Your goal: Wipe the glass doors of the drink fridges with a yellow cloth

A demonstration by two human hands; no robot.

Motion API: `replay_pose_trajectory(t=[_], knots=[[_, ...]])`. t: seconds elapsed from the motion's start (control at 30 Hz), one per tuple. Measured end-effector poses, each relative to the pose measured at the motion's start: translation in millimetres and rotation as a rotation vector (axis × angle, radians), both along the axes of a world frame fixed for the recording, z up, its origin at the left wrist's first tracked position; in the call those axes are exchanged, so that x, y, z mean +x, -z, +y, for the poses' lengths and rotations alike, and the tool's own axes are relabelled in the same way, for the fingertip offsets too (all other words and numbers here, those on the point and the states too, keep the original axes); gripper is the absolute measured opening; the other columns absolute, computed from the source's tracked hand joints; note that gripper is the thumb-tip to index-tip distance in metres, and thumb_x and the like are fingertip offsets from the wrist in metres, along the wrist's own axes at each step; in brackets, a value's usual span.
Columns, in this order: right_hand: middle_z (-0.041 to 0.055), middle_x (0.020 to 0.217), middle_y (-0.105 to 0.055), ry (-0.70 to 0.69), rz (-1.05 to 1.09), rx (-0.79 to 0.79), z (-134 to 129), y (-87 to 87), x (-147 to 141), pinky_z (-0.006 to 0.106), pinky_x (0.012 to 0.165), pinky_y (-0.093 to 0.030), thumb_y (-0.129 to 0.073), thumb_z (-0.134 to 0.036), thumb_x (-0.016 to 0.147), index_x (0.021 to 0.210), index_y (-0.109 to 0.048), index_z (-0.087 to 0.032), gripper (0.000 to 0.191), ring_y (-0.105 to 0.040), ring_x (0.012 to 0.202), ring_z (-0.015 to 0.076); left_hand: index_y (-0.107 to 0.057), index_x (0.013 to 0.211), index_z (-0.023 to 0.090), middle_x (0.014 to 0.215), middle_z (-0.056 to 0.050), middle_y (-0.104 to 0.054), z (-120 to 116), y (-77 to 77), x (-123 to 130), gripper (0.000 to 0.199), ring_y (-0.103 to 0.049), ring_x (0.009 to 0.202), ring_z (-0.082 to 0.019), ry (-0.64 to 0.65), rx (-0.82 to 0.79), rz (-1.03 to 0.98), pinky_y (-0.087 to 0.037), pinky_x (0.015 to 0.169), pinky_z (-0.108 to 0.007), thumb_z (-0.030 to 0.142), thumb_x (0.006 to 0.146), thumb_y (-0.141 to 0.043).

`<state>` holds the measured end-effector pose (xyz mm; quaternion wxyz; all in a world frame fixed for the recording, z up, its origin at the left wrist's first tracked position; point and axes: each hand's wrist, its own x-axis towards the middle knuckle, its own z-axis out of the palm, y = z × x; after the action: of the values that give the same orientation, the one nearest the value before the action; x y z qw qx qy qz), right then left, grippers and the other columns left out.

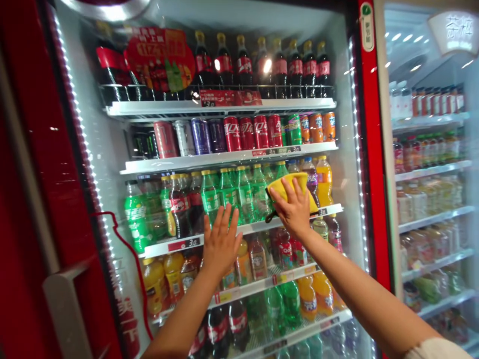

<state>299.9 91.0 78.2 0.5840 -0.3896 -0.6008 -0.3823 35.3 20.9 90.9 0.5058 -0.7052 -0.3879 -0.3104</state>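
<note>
My left hand (221, 244) lies flat against the glass door, its fingers stretched upward and apart, in front of the shelf with green bottles (210, 192). It holds nothing. Up and to the right, my right hand (294, 207) presses a folded yellow cleaning cloth (295, 182) to the same glass door (232, 30). The fingers spread over the cloth's face, and a dark edge and a black loop show at its lower left. Behind the cloth, some bottles on the middle shelf are partly hidden.
Inside the red-framed drinks fridge, shelves hold cola bottles (244, 62), cans (232, 133) and orange drink bottles (307, 294). A metal door handle (65, 309) juts out at the lower left. On the right stands a second glass-fronted fridge (430, 194).
</note>
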Motion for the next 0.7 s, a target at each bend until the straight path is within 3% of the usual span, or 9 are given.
replay_pose_trajectory(t=[0.13, 0.2, 0.3, 0.4, 0.47, 0.57, 0.7], knots=[[-0.0132, 0.163, -0.043, -0.043, -0.343, -0.096, -7.6, 27.9, 3.3, 0.061, 0.129, -0.025, -0.053, -0.026, 0.103, 0.15, -0.044, -0.061, 0.059, -0.035, 0.155, 0.0288, -0.006, 0.168, 0.023, 0.171, -0.012, -0.027, -2.4, 1.1, -7.8, 0.085, -0.015, 0.162, -0.025, -0.017, -0.005, 0.009, -0.001, 0.133, -0.056, 0.036, 0.102, -0.057], [-0.0151, 0.162, -0.046, -0.047, -0.373, -0.111, -4.0, 31.6, 17.5, 0.058, 0.13, -0.023, -0.051, -0.024, 0.104, 0.148, -0.045, -0.061, 0.058, -0.037, 0.154, 0.0268, -0.01, 0.168, 0.023, 0.172, -0.012, -0.025, -4.9, -0.3, -16.9, 0.082, -0.012, 0.163, -0.025, -0.034, -0.003, 0.008, -0.001, 0.133, -0.057, 0.035, 0.102, -0.057], [-0.0094, 0.165, -0.042, -0.028, -0.16, -0.038, 2.8, 9.7, 15.7, 0.064, 0.127, -0.026, -0.052, -0.024, 0.104, 0.155, -0.036, -0.058, 0.064, -0.033, 0.155, 0.0316, -0.011, 0.168, 0.025, 0.174, -0.01, -0.021, -8.2, -2.2, -29.2, 0.082, -0.009, 0.163, -0.025, -0.049, -0.008, 0.002, -0.006, 0.133, -0.056, 0.033, 0.101, -0.058], [-0.0034, 0.168, -0.037, -0.023, 0.009, 0.031, -1.7, -21.5, -24.6, 0.074, 0.122, -0.028, -0.056, -0.027, 0.102, 0.16, -0.027, -0.055, 0.071, -0.029, 0.156, 0.0372, -0.006, 0.168, 0.022, 0.174, -0.011, -0.021, -9.3, -1.8, -35.3, 0.085, -0.009, 0.163, -0.025, -0.059, -0.01, -0.012, -0.011, 0.133, -0.053, 0.034, 0.101, -0.058], [-0.0012, 0.167, -0.04, -0.032, -0.035, 0.035, -10.9, -28.5, -55.5, 0.074, 0.122, -0.028, -0.059, -0.031, 0.101, 0.16, -0.031, -0.053, 0.069, -0.03, 0.156, 0.0374, -0.002, 0.168, 0.02, 0.173, -0.011, -0.023, -9.7, -0.5, -38.1, 0.087, -0.01, 0.163, -0.025, -0.058, -0.001, -0.012, -0.011, 0.134, -0.052, 0.036, 0.102, -0.057], [-0.0032, 0.164, -0.045, -0.05, -0.25, 0.038, -23.1, -12.5, -74.2, 0.066, 0.126, -0.025, -0.058, -0.032, 0.102, 0.153, -0.045, -0.051, 0.056, -0.033, 0.155, 0.0328, 0.001, 0.168, 0.019, 0.172, -0.011, -0.026, -12.6, 1.3, -47.1, 0.089, -0.014, 0.162, -0.025, -0.054, 0.005, -0.01, -0.01, 0.134, -0.049, 0.036, 0.102, -0.056], [-0.007, 0.16, -0.051, -0.086, -0.446, 0.07, -21.3, 12.7, -52.3, 0.056, 0.13, -0.019, -0.052, -0.027, 0.104, 0.147, -0.054, -0.049, 0.048, -0.036, 0.154, 0.0265, 0.001, 0.168, 0.02, 0.172, -0.012, -0.026, -21.2, 1.7, -70.5, 0.087, -0.017, 0.162, -0.026, -0.078, 0.013, -0.023, -0.008, 0.134, -0.052, 0.036, 0.103, -0.055]])
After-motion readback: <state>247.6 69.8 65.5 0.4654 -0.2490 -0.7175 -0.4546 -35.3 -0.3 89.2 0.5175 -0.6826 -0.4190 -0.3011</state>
